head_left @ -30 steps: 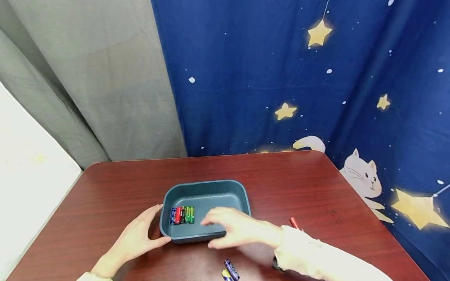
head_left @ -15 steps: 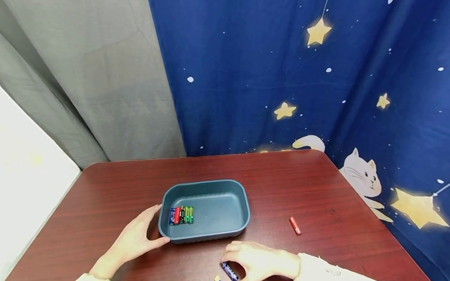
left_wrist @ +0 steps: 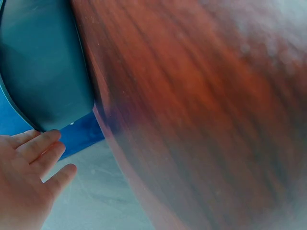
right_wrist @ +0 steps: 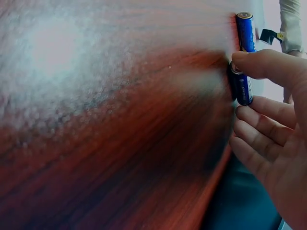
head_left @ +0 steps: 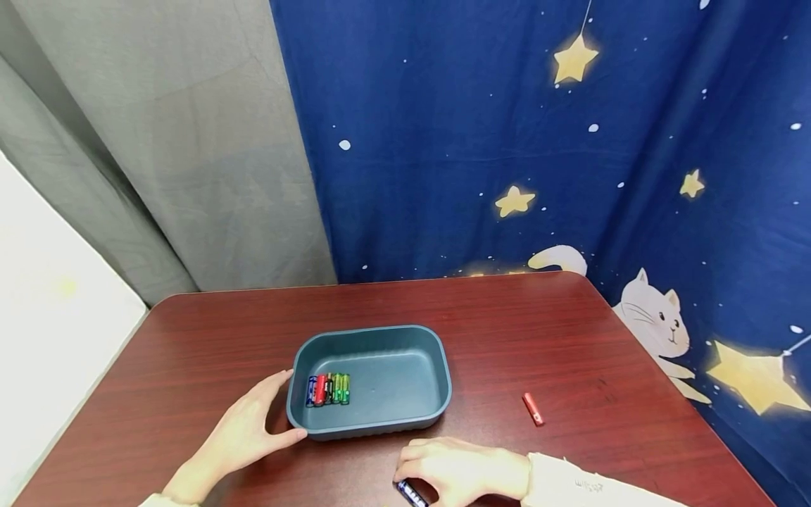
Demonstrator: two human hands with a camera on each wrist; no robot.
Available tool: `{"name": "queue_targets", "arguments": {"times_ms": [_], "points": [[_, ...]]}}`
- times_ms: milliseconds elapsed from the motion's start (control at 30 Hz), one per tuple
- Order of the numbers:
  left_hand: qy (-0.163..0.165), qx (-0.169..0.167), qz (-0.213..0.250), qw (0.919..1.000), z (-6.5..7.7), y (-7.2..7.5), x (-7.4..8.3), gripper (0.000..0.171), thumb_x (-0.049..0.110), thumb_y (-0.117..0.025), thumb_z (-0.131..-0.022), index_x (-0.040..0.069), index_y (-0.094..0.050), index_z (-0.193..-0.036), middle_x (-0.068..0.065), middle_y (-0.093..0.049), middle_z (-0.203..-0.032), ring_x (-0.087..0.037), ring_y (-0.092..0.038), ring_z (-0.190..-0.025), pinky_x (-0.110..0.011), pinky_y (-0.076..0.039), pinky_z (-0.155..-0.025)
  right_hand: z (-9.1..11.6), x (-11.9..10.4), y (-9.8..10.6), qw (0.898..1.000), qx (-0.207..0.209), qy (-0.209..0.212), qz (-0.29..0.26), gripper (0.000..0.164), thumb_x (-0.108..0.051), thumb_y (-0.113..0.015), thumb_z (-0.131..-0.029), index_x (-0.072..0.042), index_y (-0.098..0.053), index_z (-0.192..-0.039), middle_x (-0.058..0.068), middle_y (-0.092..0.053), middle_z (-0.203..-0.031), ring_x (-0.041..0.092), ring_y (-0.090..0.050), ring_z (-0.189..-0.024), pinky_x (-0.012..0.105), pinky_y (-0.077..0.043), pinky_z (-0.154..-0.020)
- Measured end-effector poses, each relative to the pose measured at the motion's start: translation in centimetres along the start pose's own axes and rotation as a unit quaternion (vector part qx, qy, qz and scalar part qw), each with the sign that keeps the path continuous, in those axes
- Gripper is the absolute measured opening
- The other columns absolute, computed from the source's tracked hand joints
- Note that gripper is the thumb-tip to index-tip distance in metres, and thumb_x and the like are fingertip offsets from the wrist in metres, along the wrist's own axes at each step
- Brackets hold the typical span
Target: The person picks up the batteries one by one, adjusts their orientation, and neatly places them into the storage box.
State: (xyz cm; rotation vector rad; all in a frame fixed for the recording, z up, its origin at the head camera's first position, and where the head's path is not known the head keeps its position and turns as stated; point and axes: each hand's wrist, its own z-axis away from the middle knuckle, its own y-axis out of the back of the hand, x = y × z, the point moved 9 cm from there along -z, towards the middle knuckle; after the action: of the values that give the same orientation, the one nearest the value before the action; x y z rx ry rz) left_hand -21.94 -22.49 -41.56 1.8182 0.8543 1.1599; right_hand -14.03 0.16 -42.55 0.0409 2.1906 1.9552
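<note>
My left hand (head_left: 243, 429) spans the left end of a blue-grey plastic box (head_left: 405, 424), thumb at its near corner. In the left wrist view its fingers (left_wrist: 44, 143) look straight and touch the box wall. In front of the box, at the bottom of the head view, my right hand (head_left: 459, 468) pinches a dark blue battery (right_wrist: 243, 90) by its two ends between thumb and index finger. The battery lies at the table surface. Another blue battery (right_wrist: 245, 32) is beside it in the right wrist view. Inside the box, several batteries (head_left: 328, 389) form a row at the left.
A red battery (head_left: 533, 409) lies on the reddish-brown table (head_left: 494, 338), right of the box. Behind the table's far edge hang a grey curtain (head_left: 253, 176) and a blue curtain (head_left: 431, 176) with stars. A white surface (head_left: 57, 303) stands at the left.
My right hand has moved from over the box toward the near side and taken hold of the blue battery, which has shifted slightly nearer and left. The left hand has kept its place.
</note>
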Motion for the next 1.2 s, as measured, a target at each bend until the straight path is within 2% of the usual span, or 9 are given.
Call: {"name": "queue_targets", "arguments": {"times_ms": [267,500,733,1000,1200], "points": [[0.001,-0.003,-0.001,1.0,0.0,0.0,0.0,0.092,0.063,-0.069,-0.064,0.005,-0.044,-0.131,-0.011,-0.049,-0.128,-0.028,-0.045,-0.117,-0.05,-0.041,-0.093,0.1,0.1,-0.1,1.0,0.011,0.0,0.01,0.037,-0.039,-0.069,-0.073,-0.018,-0.062,-0.102,-0.012,-0.056,-0.094,-0.001,-0.049,-0.089,0.004,-0.036,-0.078],[0.003,-0.005,0.0,1.0,0.0,-0.1,0.0,0.091,0.062,-0.069,-0.065,0.005,-0.044,-0.131,-0.011,-0.049,-0.128,-0.028,-0.045,-0.117,-0.051,-0.041,-0.092,0.5,0.6,0.5,0.999,0.034,-0.008,-0.017,0.038,-0.041,-0.068,-0.073,-0.017,-0.061,-0.102,-0.011,-0.056,-0.095,-0.001,-0.048,-0.09,0.004,-0.035,-0.079],[0.002,-0.002,0.003,1.0,0.0,0.0,0.0,0.09,0.061,-0.07,-0.065,0.006,-0.044,-0.131,-0.01,-0.05,-0.128,-0.027,-0.046,-0.117,-0.051,-0.041,-0.092,0.4,0.7,3.0,0.997,0.066,-0.018,-0.026,0.045,-0.036,-0.074,-0.064,-0.018,-0.06,-0.102,-0.011,-0.055,-0.095,-0.003,-0.048,-0.09,0.004,-0.035,-0.08],[-0.002,0.0,-0.002,1.0,0.0,0.0,0.0,0.091,0.063,-0.069,-0.064,0.005,-0.044,-0.131,-0.01,-0.05,-0.128,-0.027,-0.046,-0.117,-0.049,-0.041,-0.092,0.2,1.6,6.7,0.993,0.113,-0.014,-0.035,0.048,-0.03,-0.073,-0.066,-0.012,-0.059,-0.109,-0.006,-0.055,-0.102,0.002,-0.05,-0.096,0.006,-0.034,-0.087],[-0.002,-0.002,0.0,1.0,0.0,0.0,0.0,0.091,0.062,-0.069,-0.064,0.005,-0.044,-0.131,-0.011,-0.05,-0.127,-0.028,-0.046,-0.116,-0.05,-0.042,-0.092,0.0,3.5,9.1,0.986,0.14,-0.045,-0.076,0.048,-0.029,-0.074,-0.068,-0.013,-0.059,-0.111,-0.005,-0.055,-0.104,0.004,-0.05,-0.098,0.011,-0.038,-0.089]]}}
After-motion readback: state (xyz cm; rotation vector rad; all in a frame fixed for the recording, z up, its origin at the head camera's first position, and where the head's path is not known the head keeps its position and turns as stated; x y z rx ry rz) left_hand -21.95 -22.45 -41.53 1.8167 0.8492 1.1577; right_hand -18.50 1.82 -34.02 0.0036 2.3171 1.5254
